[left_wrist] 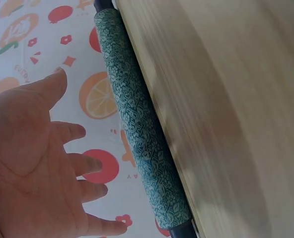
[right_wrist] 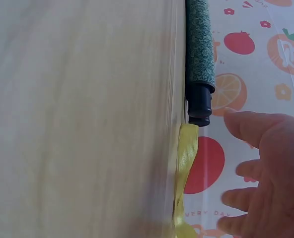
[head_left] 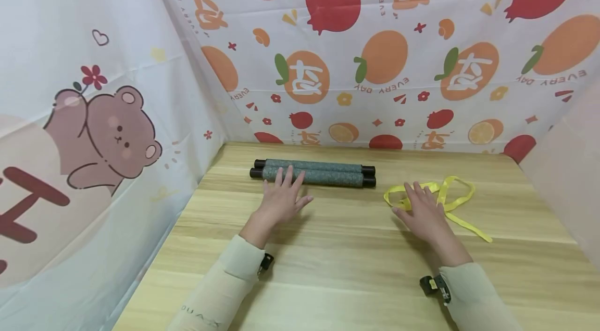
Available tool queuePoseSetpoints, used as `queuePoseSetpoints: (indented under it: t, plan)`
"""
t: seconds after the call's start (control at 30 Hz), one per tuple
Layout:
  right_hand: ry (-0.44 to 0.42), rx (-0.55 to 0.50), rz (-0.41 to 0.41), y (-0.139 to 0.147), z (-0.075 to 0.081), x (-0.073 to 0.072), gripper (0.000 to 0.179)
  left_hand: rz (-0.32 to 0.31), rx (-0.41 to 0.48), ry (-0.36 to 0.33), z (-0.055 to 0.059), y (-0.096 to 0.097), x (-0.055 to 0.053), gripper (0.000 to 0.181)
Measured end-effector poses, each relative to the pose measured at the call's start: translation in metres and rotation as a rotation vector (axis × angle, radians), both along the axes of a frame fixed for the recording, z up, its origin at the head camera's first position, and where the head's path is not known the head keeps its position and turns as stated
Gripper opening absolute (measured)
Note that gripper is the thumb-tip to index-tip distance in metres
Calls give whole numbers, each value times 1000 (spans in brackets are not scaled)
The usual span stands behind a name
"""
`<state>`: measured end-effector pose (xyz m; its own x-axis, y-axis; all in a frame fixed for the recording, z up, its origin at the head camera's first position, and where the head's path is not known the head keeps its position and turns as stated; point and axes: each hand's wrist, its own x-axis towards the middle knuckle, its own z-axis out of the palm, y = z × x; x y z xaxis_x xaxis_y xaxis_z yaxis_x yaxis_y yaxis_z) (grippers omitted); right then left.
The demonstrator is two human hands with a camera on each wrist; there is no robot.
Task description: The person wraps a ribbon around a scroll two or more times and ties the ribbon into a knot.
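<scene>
Two green patterned scroll rolls (head_left: pixel 323 178) with black end knobs lie side by side towards the back of the table. My left hand (head_left: pixel 279 203) is spread in front of them, its fingertips overlapping the nearer roll in the head view. In the left wrist view that hand (left_wrist: pixel 33 163) is empty, palm showing, beside the scroll roll (left_wrist: pixel 142 124). A yellow ribbon (head_left: pixel 469 226) lies in loose loops to the right of the rolls. Over its loops is my right hand (head_left: pixel 424 214), fingers extended; the right wrist view shows nothing held in that hand (right_wrist: pixel 281 178).
A light wood table (head_left: pixel 347 268) carries everything. Behind it hangs a white cloth (head_left: pixel 262 71) printed with fruit, and another cloth with a bear print (head_left: pixel 117 133) borders the left side. A pale wall (head_left: pixel 569 164) stands at the right edge.
</scene>
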<state>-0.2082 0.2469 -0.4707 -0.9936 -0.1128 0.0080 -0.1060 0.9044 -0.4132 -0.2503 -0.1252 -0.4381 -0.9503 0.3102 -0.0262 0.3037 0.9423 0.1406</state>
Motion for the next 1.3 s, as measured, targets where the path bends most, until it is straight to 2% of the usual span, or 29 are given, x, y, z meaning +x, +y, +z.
queuePoseSetpoints:
  t: [0.23, 0.47, 0.7, 0.97, 1.17, 1.3]
  plan:
    - [10, -22, 78, -3, -1, 0, 70, -46, 57, -57, 4, 7, 1, 70]
    - [-9, -38, 162, -12, -6, 0, 55, -73, 74, -49, 3, 12, 4, 65]
    - [2, -96, 249, -20, -5, 0, 45, -113, 146, -78, 3, 14, 7, 56]
    - [-100, -183, 252, -29, 0, 3, 42, -197, 262, -169, 4, 17, 11, 50]
    - [-105, -193, 285, -35, -2, 3, 41, -210, 298, -190, 8, 23, 15, 45]
    - [-154, -216, 268, -37, -1, 4, 42, -224, 311, -201, 11, 27, 18, 44]
